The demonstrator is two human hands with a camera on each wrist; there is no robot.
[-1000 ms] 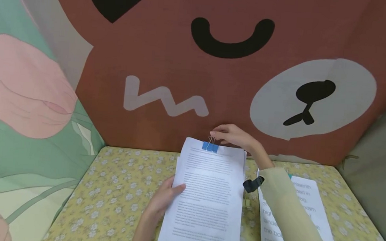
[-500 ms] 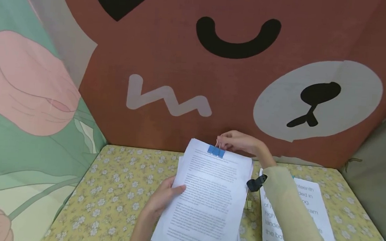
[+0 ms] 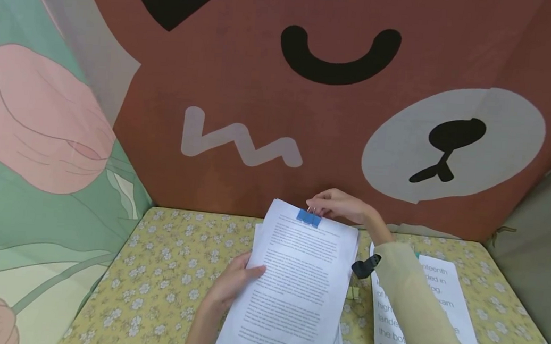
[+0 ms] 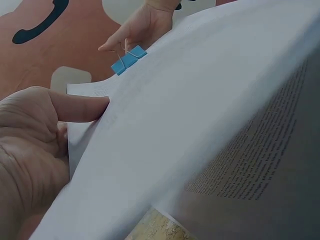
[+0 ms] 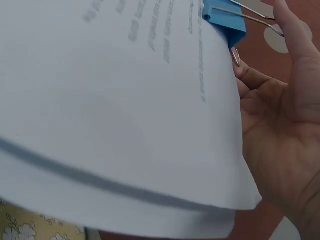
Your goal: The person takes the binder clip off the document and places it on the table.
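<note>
A stack of printed sheets is held up at a slant over the table. My left hand grips its left edge, thumb on the front page and the other fingers behind. On the top edge sits a blue binder clip. My right hand has thumb and fingers on the wire handles of that clip. The right wrist view shows the clip biting the paper edge, thumb on one handle and a fingertip at the other. In the left wrist view the sheets' back pages bow outward, below the clip.
A large-print sheet lies on the right, partly under my right sleeve. Beside the stack a small yellowish clip rests on the flowered tablecloth. A wall with a bear picture rises just behind the table.
The stack has tilted, its top leaning to the right and its bottom shifting left. My right fingers have come lower over the clip's handles. The left hand keeps its hold.
</note>
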